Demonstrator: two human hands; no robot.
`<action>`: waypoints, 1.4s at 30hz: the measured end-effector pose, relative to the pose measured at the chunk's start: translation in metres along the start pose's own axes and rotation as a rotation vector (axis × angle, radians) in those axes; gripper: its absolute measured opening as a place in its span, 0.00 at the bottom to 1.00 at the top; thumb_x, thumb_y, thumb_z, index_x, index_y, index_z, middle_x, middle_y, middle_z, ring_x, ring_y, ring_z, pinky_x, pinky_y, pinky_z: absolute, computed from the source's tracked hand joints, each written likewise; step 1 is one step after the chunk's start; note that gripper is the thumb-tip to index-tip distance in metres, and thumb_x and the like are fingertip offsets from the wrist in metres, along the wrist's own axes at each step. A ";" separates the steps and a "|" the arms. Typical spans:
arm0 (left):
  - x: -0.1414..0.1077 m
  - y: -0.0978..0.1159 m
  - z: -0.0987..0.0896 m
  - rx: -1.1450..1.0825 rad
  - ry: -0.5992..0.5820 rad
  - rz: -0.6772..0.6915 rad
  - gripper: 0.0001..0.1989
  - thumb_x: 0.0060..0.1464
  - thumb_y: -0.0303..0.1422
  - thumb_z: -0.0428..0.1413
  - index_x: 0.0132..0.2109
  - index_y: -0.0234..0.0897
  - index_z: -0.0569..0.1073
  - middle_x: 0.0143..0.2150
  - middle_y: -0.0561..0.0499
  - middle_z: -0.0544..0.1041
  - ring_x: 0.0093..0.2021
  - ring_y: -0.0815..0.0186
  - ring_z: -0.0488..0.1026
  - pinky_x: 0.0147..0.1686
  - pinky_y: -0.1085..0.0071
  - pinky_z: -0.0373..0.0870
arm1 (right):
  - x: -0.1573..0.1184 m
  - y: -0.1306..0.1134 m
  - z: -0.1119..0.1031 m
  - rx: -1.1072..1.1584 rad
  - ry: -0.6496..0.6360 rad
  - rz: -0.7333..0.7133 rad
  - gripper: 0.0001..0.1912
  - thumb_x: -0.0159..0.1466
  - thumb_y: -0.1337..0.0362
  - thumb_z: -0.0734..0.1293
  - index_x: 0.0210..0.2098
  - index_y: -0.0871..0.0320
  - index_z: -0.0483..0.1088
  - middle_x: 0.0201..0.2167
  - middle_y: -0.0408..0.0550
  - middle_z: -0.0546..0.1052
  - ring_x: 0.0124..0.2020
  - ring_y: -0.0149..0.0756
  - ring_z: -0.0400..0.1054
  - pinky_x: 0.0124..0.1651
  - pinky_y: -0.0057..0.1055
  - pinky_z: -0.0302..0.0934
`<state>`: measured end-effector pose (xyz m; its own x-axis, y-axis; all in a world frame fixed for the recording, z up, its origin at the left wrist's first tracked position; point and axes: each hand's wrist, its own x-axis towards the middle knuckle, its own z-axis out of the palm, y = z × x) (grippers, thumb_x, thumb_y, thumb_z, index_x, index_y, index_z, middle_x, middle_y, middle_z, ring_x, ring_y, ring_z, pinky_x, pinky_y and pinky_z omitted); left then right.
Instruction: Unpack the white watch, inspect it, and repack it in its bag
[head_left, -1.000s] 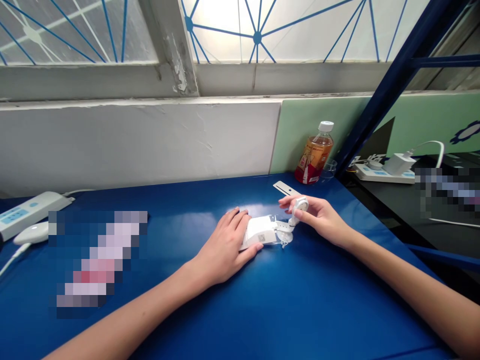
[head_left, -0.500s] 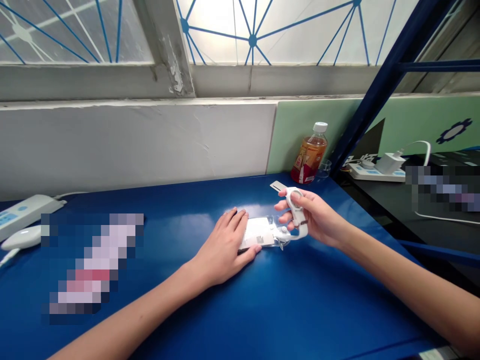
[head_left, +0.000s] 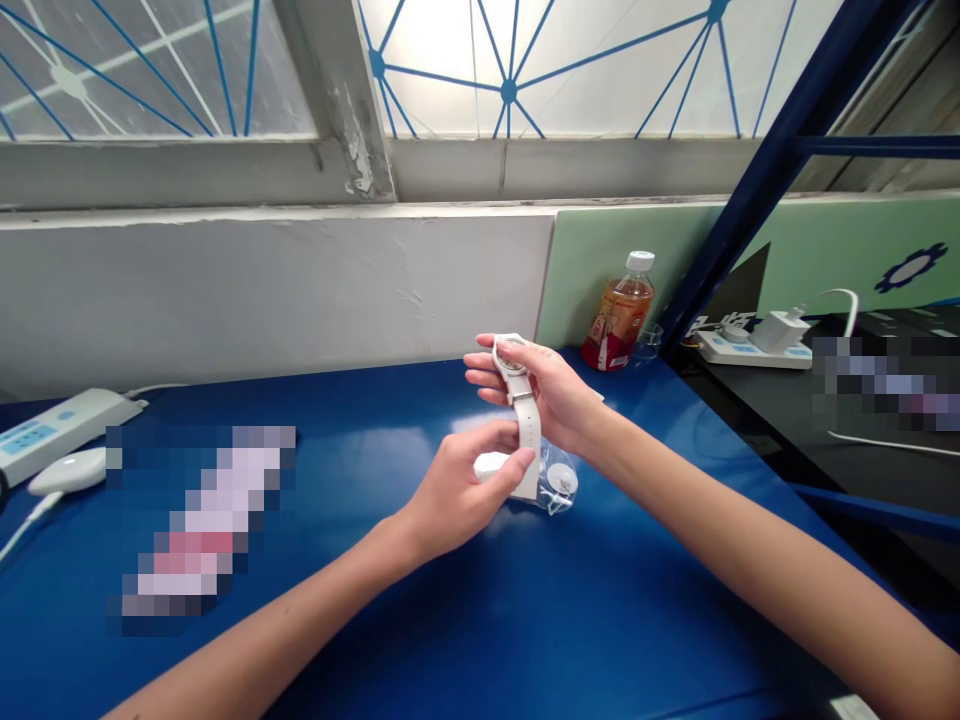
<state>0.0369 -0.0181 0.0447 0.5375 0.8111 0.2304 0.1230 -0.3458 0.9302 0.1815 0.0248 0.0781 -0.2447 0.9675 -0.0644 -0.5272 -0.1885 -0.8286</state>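
A white wristwatch [head_left: 513, 362] is held in my right hand [head_left: 556, 390], its thumb on the round face and the other fingers behind, slightly apart. The white strap [head_left: 529, 425] hangs down with a buckle near the face. My left hand [head_left: 465, 490] grips the lower end of the strap between thumb and forefinger. Below the hands on the blue table lies a clear plastic bag [head_left: 559, 480] with a round white piece in it. Beside it is a white packet [head_left: 527, 488], partly hidden by my left hand.
Against the green panel stands a bottle of reddish drink [head_left: 619, 315], with a small clear cup [head_left: 647, 342] beside it. A white power strip [head_left: 64, 430] and a white mouse-like device [head_left: 71, 472] lie at left, near a blurred patch. At right rises a blue metal post [head_left: 739, 230].
My right hand has moved left and up with the watch. My left hand has left the flat packet and closed on the strap. The card-like tag is now mostly behind my right hand.
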 end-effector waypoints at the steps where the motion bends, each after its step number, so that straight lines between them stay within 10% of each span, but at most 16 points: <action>1: 0.002 0.001 0.004 -0.138 -0.002 -0.072 0.11 0.63 0.38 0.53 0.46 0.35 0.74 0.43 0.46 0.78 0.44 0.58 0.76 0.44 0.65 0.72 | 0.001 0.001 -0.001 0.002 -0.016 -0.008 0.08 0.66 0.65 0.65 0.42 0.59 0.74 0.38 0.49 0.82 0.40 0.35 0.77 0.47 0.32 0.70; 7: 0.012 -0.001 0.020 -0.663 -0.028 -0.329 0.18 0.61 0.45 0.54 0.40 0.31 0.75 0.26 0.52 0.72 0.25 0.67 0.71 0.30 0.71 0.70 | 0.005 0.007 -0.015 0.103 -0.151 0.033 0.12 0.70 0.63 0.59 0.45 0.57 0.73 0.42 0.49 0.81 0.46 0.36 0.75 0.56 0.36 0.65; 14: 0.006 -0.005 0.023 -0.995 -0.099 -0.475 0.18 0.67 0.39 0.47 0.45 0.27 0.73 0.38 0.37 0.79 0.39 0.56 0.79 0.44 0.60 0.72 | 0.012 0.006 -0.033 0.123 -0.398 0.281 0.25 0.73 0.58 0.48 0.49 0.63 0.72 0.48 0.54 0.79 0.46 0.39 0.75 0.53 0.37 0.66; 28: 0.007 -0.007 0.022 -0.968 -0.128 -0.547 0.18 0.68 0.38 0.47 0.44 0.25 0.74 0.41 0.33 0.80 0.42 0.53 0.80 0.48 0.56 0.72 | 0.012 0.007 -0.036 0.179 -0.427 0.292 0.26 0.73 0.61 0.47 0.53 0.74 0.67 0.55 0.65 0.73 0.57 0.43 0.69 0.66 0.38 0.53; 35: 0.007 -0.008 0.024 -0.969 -0.101 -0.533 0.17 0.67 0.38 0.49 0.43 0.27 0.73 0.40 0.34 0.80 0.42 0.52 0.81 0.48 0.54 0.73 | 0.011 0.005 -0.035 0.161 -0.400 0.351 0.41 0.70 0.43 0.41 0.55 0.70 0.66 0.58 0.67 0.71 0.54 0.51 0.71 0.62 0.50 0.57; 42: 0.007 -0.005 0.026 -0.951 -0.076 -0.592 0.18 0.69 0.38 0.46 0.43 0.25 0.72 0.40 0.33 0.80 0.40 0.52 0.81 0.44 0.57 0.75 | 0.010 0.004 -0.033 0.116 -0.421 0.349 0.26 0.74 0.60 0.47 0.52 0.74 0.68 0.53 0.67 0.74 0.53 0.43 0.72 0.64 0.38 0.55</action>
<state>0.0620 -0.0232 0.0344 0.6591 0.6860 -0.3080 -0.2937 0.6119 0.7344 0.2043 0.0393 0.0558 -0.7121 0.6978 -0.0767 -0.4368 -0.5260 -0.7297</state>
